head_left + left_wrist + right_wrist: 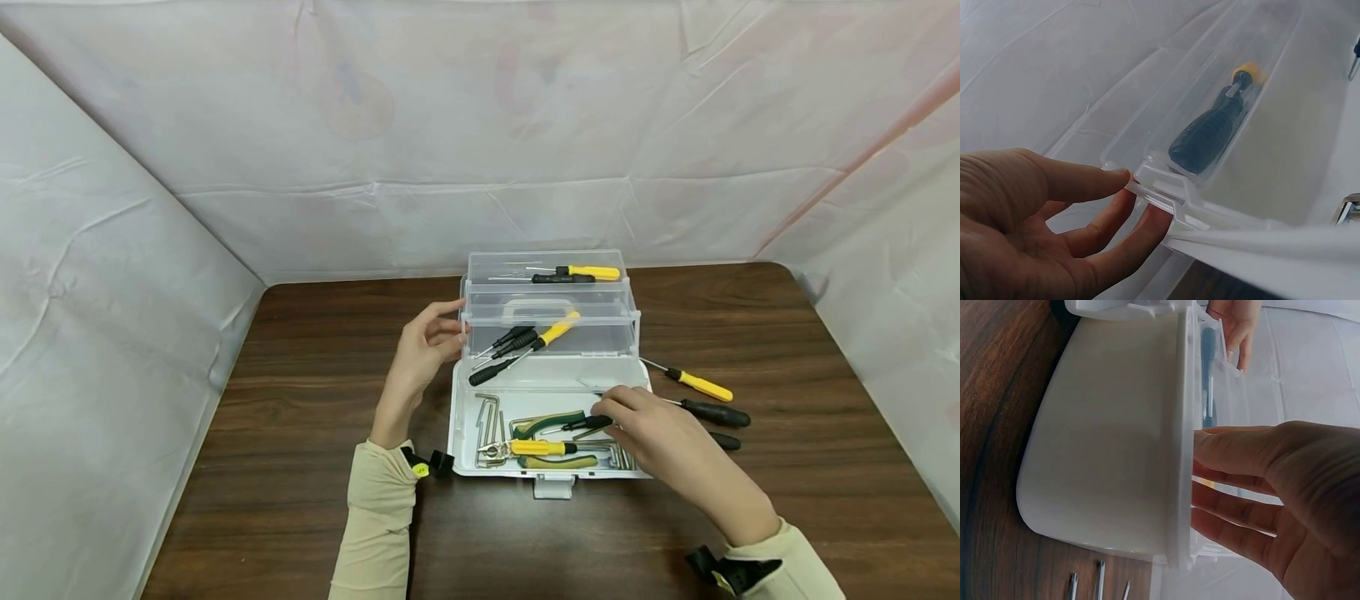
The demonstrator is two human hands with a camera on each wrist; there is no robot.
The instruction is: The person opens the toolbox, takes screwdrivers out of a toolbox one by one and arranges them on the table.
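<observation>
Left hand (423,346) pinches the side of a clear tray (600,338) in a white toolbox (510,473); right hand (656,429) meets a black-handled screwdriver (583,423), its grip unclear.

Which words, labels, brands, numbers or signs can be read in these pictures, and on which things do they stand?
No text is readable in any view.
Yellow label beside the left sleeve: any marking is too small and blurred to read.
Toolbox: no readable lettering.
Yellow-handled screwdriver on the table: no brand can be made out.
Pliers: none readable.
</observation>
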